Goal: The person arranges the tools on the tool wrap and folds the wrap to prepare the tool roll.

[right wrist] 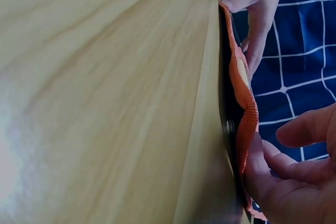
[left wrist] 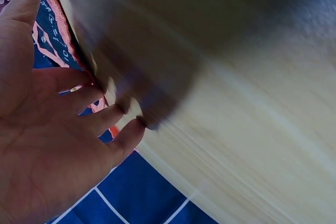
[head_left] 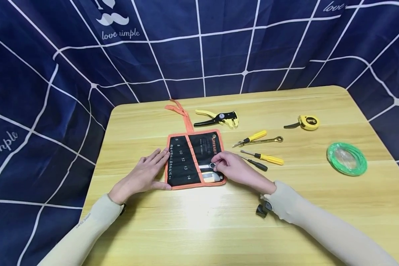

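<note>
A black tool roll (head_left: 186,162) with orange trim lies unrolled on the wooden table (head_left: 199,221), size numbers printed on its pockets. My left hand (head_left: 157,168) lies flat with straight fingers on the roll's left edge. My right hand (head_left: 217,162) pinches the ring end of a silver wrench (head_left: 210,166) that sits in the roll's right-hand pockets. The left wrist view shows my left hand (left wrist: 58,124) spread beside the orange trim (left wrist: 58,30). In the right wrist view, the right hand's fingers (right wrist: 294,171) touch the roll's raised orange edge (right wrist: 244,93).
Right of the roll lie two yellow-handled screwdrivers (head_left: 254,136) (head_left: 266,158), a brass wrench (head_left: 266,140) and a black screwdriver (head_left: 257,164). A yellow wire stripper (head_left: 219,118) lies behind it. A tape measure (head_left: 307,122) and a green wire coil (head_left: 347,158) sit far right. Blue cloth surrounds the table.
</note>
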`<control>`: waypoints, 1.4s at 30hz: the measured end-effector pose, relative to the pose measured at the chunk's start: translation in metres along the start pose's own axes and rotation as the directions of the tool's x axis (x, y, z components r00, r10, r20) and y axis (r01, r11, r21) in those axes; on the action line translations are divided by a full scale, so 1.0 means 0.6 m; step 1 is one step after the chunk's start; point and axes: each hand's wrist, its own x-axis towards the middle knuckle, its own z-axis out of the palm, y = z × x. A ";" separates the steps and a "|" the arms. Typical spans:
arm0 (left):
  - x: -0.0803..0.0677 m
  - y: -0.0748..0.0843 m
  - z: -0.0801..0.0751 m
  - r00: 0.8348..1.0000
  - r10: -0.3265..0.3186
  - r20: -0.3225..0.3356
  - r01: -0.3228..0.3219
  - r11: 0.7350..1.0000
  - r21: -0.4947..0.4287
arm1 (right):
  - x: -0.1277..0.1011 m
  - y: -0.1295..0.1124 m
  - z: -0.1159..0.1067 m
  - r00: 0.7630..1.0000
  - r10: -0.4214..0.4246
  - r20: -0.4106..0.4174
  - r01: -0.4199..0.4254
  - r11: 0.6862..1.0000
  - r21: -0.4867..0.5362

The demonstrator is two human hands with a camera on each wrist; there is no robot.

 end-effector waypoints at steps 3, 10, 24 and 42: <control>0.000 0.001 -0.001 1.000 0.002 -0.003 -0.002 1.000 0.000 | 0.000 0.001 0.001 1.000 -0.010 -0.005 0.010 1.000 -0.001; 0.001 0.000 0.001 1.000 0.001 0.000 -0.001 1.000 0.001 | -0.001 0.006 -0.002 1.000 0.006 0.010 -0.007 1.000 0.024; 0.003 -0.004 0.000 1.000 0.013 0.013 -0.013 1.000 0.021 | -0.039 0.010 -0.041 0.995 -0.027 -0.095 0.040 0.989 0.139; 0.005 -0.012 -0.006 0.999 0.050 -0.007 -0.050 0.999 0.006 | -0.106 0.070 -0.171 0.941 0.006 -0.339 0.054 0.984 0.169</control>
